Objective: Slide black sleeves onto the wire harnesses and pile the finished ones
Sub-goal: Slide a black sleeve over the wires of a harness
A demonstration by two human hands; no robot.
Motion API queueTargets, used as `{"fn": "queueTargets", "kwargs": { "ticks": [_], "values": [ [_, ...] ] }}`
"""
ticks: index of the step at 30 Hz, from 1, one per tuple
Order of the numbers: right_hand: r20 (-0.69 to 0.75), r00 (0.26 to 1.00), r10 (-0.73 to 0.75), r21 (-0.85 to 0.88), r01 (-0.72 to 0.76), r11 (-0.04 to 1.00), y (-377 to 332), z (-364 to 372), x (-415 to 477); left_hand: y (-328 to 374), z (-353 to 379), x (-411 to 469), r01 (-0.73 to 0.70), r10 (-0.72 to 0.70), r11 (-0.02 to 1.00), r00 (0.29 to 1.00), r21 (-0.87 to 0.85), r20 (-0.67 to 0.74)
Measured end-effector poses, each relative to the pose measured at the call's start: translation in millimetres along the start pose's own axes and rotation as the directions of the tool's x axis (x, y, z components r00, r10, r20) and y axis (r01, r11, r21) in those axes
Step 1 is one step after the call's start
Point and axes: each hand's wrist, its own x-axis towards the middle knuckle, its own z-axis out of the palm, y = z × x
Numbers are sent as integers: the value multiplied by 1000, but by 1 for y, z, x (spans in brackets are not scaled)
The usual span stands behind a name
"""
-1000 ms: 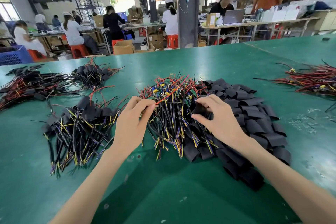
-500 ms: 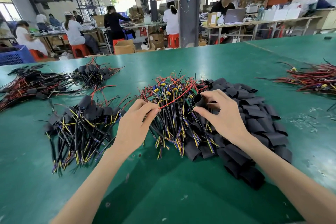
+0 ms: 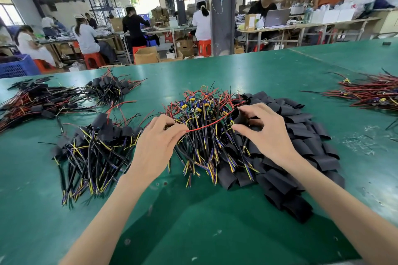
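A heap of bare wire harnesses (image 3: 206, 127) with red, black and yellow leads lies in the middle of the green table (image 3: 193, 221). To its right spreads a pile of flat black sleeves (image 3: 301, 146). My left hand (image 3: 155, 144) pinches the end of a red wire (image 3: 209, 126) that arcs across the heap. My right hand (image 3: 265, 133) holds one black sleeve (image 3: 238, 117) at the wire's other end, thumb and fingers curled round it. Sleeved harnesses (image 3: 94, 148) are piled to the left.
More sleeved bundles (image 3: 43, 101) lie at the far left, and a smaller one (image 3: 109, 89) behind. Red harnesses (image 3: 370, 92) sit at the right edge. Beyond the table, several people work at benches, with a blue crate (image 3: 17, 66) and cardboard boxes (image 3: 146, 55).
The red wire has been drawn up out of the heap into a longer arc between both hands. My right hand has lifted the sleeve slightly up and away from the pile.
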Motion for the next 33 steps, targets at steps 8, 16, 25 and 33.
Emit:
{"fn": "queueTargets", "kwargs": {
  "ticks": [8,16,25,33],
  "values": [
    [58,994,-92,-126,99,987,1,-5,2,-3,-2,0,-55,59,988,998,144,-19],
    [147,957,-250,-300,284,911,6,2,-2,2,5,-1,-87,94,984,995,155,-37],
    [170,965,-198,-247,237,940,4,2,-3,1,15,-3,-12,30,967,997,253,-68],
    [257,945,-202,-215,260,941,-1,13,-10,10,22,-4,-117,72,931,987,346,141]
  ]
}}
